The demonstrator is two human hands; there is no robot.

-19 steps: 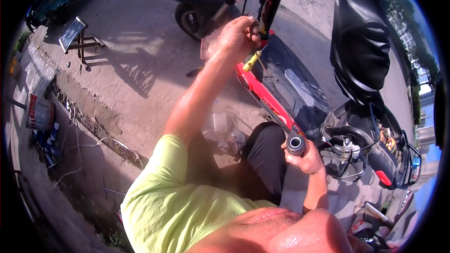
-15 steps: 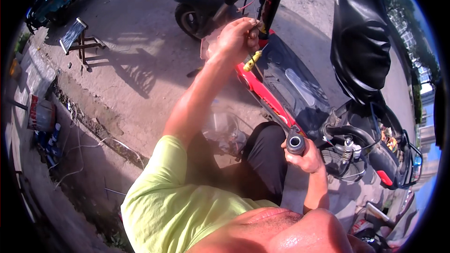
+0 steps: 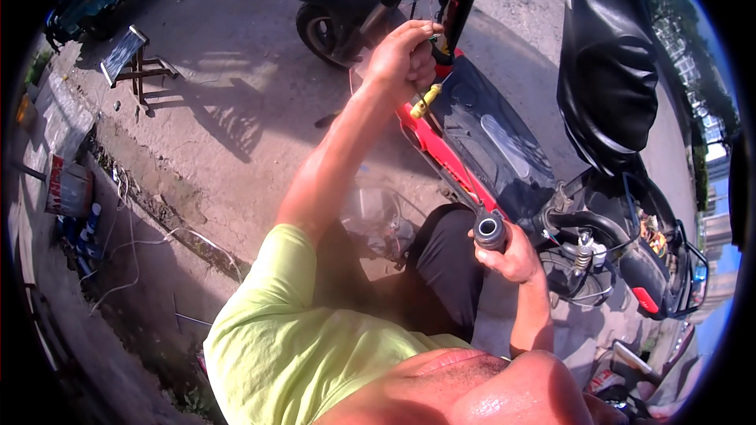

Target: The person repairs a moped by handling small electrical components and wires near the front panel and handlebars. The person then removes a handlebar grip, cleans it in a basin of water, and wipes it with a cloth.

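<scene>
The left hand (image 3: pixel 402 61), beside the far end of the scooter's red side panel (image 3: pixel 451 157), has its grip narrowed on a thin wire (image 3: pixel 431 8) leading away; a yellow piece (image 3: pixel 426 101) sits by that end. At the panel's near end, the right hand (image 3: pixel 517 255) encloses a dark cylinder (image 3: pixel 489 234), its long axis directed upward, hollow end uppermost.

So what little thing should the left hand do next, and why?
Maybe give the thin wire a gentle tug: it shows just above the curled fingers of the left hand, so that hand seems best placed. The right hand is wrapped round the black round-ended thing.
</scene>
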